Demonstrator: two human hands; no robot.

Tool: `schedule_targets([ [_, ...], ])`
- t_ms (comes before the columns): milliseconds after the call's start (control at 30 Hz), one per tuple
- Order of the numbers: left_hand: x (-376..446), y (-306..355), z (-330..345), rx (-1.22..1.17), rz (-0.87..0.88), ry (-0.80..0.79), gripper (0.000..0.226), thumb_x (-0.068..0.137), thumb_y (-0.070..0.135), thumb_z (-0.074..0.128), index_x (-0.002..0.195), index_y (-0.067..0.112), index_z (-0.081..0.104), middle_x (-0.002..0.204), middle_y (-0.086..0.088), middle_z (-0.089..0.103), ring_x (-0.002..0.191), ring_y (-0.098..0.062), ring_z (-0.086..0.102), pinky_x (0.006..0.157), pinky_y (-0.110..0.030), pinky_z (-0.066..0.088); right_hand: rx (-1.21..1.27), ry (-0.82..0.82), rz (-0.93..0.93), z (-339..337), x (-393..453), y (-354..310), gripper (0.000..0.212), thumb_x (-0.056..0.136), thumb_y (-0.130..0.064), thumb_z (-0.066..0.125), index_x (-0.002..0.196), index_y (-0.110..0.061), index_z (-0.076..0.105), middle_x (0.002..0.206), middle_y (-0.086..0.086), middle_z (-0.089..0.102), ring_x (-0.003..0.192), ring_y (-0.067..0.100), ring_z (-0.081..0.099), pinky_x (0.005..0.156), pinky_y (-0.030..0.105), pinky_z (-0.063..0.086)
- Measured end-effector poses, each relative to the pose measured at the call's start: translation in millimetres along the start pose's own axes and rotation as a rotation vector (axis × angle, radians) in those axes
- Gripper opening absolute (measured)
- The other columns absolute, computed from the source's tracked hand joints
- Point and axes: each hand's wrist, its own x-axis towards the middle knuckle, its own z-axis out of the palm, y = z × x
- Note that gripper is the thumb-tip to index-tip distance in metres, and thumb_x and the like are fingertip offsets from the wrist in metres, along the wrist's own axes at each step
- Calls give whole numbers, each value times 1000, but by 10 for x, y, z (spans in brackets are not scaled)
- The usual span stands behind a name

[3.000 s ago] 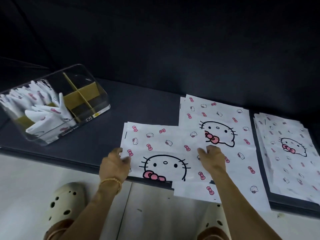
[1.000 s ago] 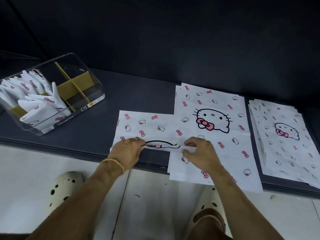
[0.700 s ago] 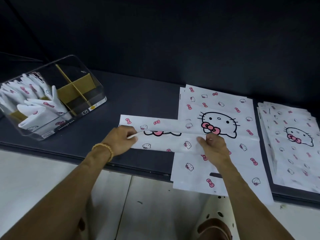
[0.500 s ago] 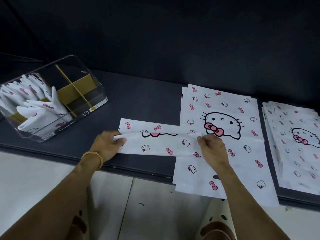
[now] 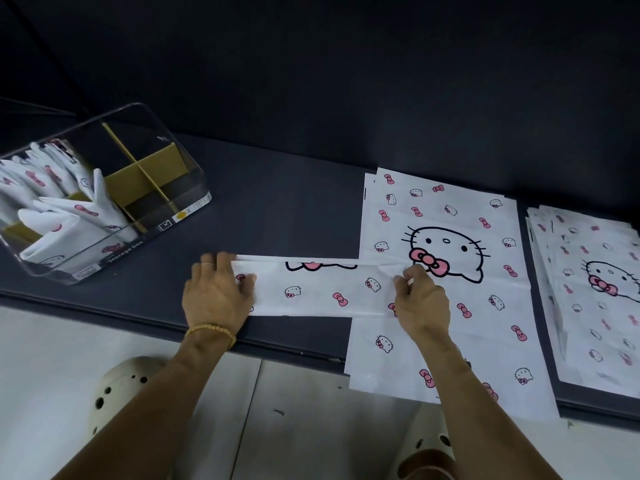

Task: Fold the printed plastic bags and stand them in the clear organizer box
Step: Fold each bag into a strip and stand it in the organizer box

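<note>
The left hand [image 5: 216, 292] lies flat, fingers straight, pressing the left end of the folded bag [image 5: 318, 289]; the right hand [image 5: 420, 299] pinches the strip's right end between thumb and curled fingers; the bag lies as a long band between the 2 hands, parallel to the near edge of the dark table [image 5: 277, 202], its right end overlapping a flat bag [image 5: 446, 216] that overhangs that edge; bare tabletop lies beyond the strip; a stack of bags [image 5: 588, 271] lies right; the clear organizer box [image 5: 180, 161] stands far left, well apart, folded bags [image 5: 69, 209] upright in its left part.
</note>
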Motion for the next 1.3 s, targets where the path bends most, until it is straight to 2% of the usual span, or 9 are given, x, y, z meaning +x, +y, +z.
schedule_targets([
  [200,-73,79,151,44,585,-133,45,96,15,51,141,9,47,150,-9,42,143,-28,30,116,-40,26,-88,12,13,43,35,-39,20,102,-29,44,110,-13,52,80,12,62,72,32,51,63,33,39],
  [333,-71,52,233,103,565,-250,72,95,55,-2,153,17,17,161,3,12,149,-17,3,119,-29,-3,-123,17,49,59,89,-63,22,102,-31,42,110,-14,52,77,11,57,73,33,50,63,35,40],
  [467,-47,13,274,237,572,-275,84,80,60,-28,152,21,-9,161,6,-8,149,-16,-10,116,-32,-12,-84,105,114,71,49,-149,19,99,-27,49,109,-12,53,89,12,63,80,34,54,65,35,40],
  [600,-56,42,315,249,531,-269,71,86,55,-21,148,22,-16,162,4,-9,148,-17,-12,117,-34,-12,-171,400,-294,153,-140,-404,18,80,-5,69,97,-4,65,102,17,63,96,38,59,79,43,45],
  [700,-63,32,332,260,534,-241,69,89,55,-19,149,20,-14,162,4,-8,149,-17,-10,118,-35,-10,-167,99,-655,432,-389,-665,32,88,-6,60,120,-2,63,137,18,55,124,35,53,108,41,38],
  [800,-62,25,341,265,538,-236,72,86,54,-17,148,19,-14,162,4,-7,149,-16,-10,118,-35,-9,-245,-199,-706,653,-520,-649,49,102,-26,41,150,-13,38,162,7,21,150,25,18,121,45,16],
  [1133,-46,23,327,270,535,-255,71,92,54,-4,154,18,-3,162,1,-3,149,-18,-6,118,-35,-7,-597,-177,-477,116,-32,176,71,98,-52,-5,157,-13,4,165,2,-1,152,18,-4,122,46,1],
  [1200,-59,45,299,293,525,-239,66,97,51,5,155,18,4,163,0,3,150,-19,0,120,-37,-1,-625,-116,-393,72,-49,120,63,103,-43,13,156,-10,14,165,9,6,152,24,2,120,49,1],
  [1300,-109,102,225,367,506,-211,64,98,51,18,154,20,18,160,-4,20,147,-23,17,116,-43,13,-497,99,-528,97,-299,-116,44,92,-20,61,132,-5,57,141,20,51,132,38,46,108,53,36],
])
